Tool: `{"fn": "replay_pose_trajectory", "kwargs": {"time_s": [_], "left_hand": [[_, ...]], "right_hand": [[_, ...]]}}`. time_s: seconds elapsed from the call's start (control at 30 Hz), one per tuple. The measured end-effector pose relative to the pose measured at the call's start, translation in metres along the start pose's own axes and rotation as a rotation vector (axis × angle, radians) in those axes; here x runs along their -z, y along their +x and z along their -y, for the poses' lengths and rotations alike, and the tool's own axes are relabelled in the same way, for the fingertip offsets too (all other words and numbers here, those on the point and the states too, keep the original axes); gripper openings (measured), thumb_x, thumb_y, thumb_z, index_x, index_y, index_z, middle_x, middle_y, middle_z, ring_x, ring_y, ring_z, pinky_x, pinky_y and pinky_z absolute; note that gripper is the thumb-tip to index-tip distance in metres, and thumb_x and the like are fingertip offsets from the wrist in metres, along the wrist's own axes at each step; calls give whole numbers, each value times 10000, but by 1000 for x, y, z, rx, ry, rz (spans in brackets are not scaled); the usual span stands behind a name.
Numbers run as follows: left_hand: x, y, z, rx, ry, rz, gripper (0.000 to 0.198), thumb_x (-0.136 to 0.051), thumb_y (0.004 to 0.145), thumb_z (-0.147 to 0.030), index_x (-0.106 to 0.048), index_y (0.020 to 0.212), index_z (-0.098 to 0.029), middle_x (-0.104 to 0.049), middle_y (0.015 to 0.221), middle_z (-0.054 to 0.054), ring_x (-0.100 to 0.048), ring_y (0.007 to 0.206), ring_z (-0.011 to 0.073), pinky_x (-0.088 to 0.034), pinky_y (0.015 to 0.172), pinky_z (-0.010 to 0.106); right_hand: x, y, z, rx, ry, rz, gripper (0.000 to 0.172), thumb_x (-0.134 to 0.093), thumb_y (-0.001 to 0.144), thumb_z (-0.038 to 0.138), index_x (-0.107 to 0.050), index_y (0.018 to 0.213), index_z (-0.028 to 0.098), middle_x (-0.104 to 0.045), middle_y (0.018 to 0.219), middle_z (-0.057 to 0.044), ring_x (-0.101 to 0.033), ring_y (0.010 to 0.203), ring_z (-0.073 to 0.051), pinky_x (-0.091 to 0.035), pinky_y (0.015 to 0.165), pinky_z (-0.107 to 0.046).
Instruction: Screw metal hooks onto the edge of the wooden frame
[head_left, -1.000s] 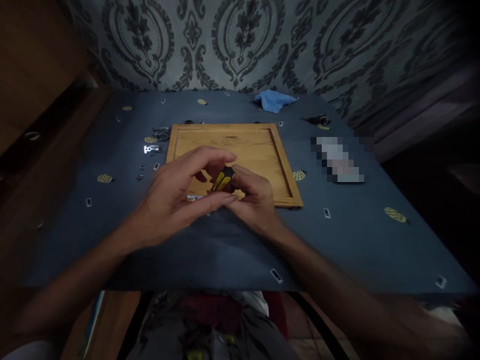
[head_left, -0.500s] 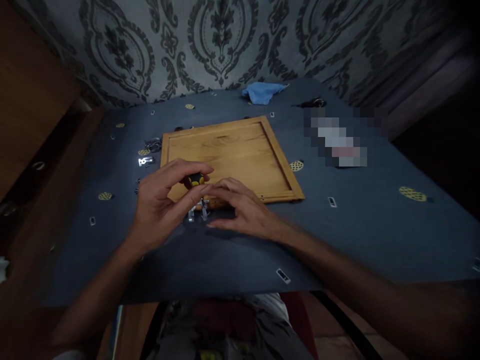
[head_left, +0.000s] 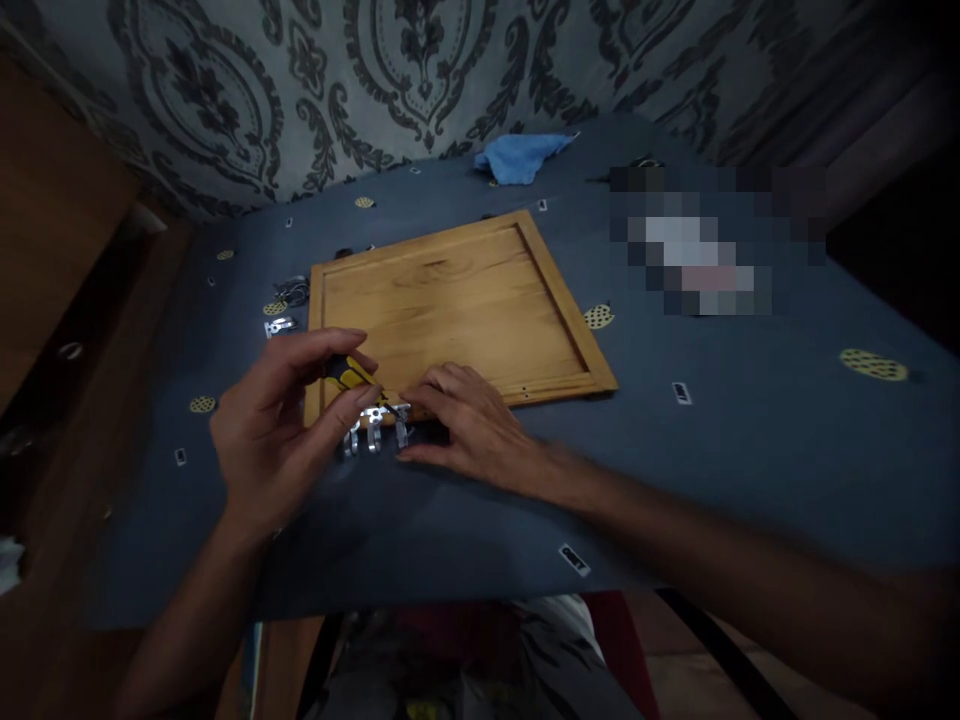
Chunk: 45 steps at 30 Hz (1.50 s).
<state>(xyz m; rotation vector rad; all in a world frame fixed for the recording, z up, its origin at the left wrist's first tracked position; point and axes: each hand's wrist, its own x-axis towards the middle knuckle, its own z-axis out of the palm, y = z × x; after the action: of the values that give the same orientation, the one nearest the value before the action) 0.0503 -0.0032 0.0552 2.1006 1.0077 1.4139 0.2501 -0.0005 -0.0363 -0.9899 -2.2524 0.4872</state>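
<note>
Screwdriver (head_left: 351,374) — clamped in left hand (head_left: 276,425), tip at metal hardware (head_left: 374,432) along wooden panel (head_left: 450,310); right hand (head_left: 476,425) alongside, grip indeterminable. Desk (head_left: 465,540) — printed label (head_left: 574,560) illegible.

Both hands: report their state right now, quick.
Left hand: closed, holding the yellow-and-black screwdriver.
Right hand: thumb and fingers parted beside the rightmost metal hinge; whether it grips it cannot be told.
</note>
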Motion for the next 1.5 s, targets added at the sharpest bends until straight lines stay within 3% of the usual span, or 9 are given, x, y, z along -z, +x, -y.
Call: {"fn": "replay_pose_trajectory", "kwargs": {"time_s": [0.2,0.5,1.17,1.27,1.33,1.5], "left_hand": [[1,0,-4,56,-13,10,315,-795,894,-199,-752,1176,-333,-739,1021,5,-737,938,206,-624,888,398],[0,2,-3,-18,-69,-144,346,-811,857,-158,-779,1151,-339,-729,1012,-12,-732,891,174,-628,788,352],[-3,0,5,65,11,-16,250,-765,917,-213,-729,1145,-308,-727,1022,10,-726,945,202,-613,853,368],[-7,2,3,164,-133,15,138,-694,971,-245,-680,1104,-278,-712,996,23,-705,935,199,-608,907,400],[-14,3,3,206,-289,1,81,-684,975,-278,-639,1040,-262,-657,896,9,-656,827,178,-605,902,422],[-37,5,1,260,-477,-84,208,-728,946,-417,-602,920,-254,-447,696,-40,-441,602,123,-508,632,307]], "right_hand": [[0,1,-1,2,-4,4,537,-736,871,618,-704,1097,131,-630,1019,-99,-569,940,-247,-448,809,-379],[0,1,-2,6,2,-10,507,-740,871,613,-704,1084,154,-622,992,-82,-560,905,-234,-444,780,-361],[0,1,-1,12,3,-23,539,-764,845,609,-709,1100,138,-651,1023,-94,-590,943,-243,-462,787,-364],[0,1,-1,13,-9,-25,537,-761,846,613,-711,1094,140,-649,1017,-95,-590,941,-245,-461,789,-366],[-1,1,-1,13,-15,-26,528,-759,851,613,-712,1092,145,-650,1013,-94,-587,933,-244,-461,792,-371],[-1,2,-2,-1,-24,-15,553,-758,843,633,-719,1101,146,-633,971,-77,-559,880,-227,-437,769,-357]]}}
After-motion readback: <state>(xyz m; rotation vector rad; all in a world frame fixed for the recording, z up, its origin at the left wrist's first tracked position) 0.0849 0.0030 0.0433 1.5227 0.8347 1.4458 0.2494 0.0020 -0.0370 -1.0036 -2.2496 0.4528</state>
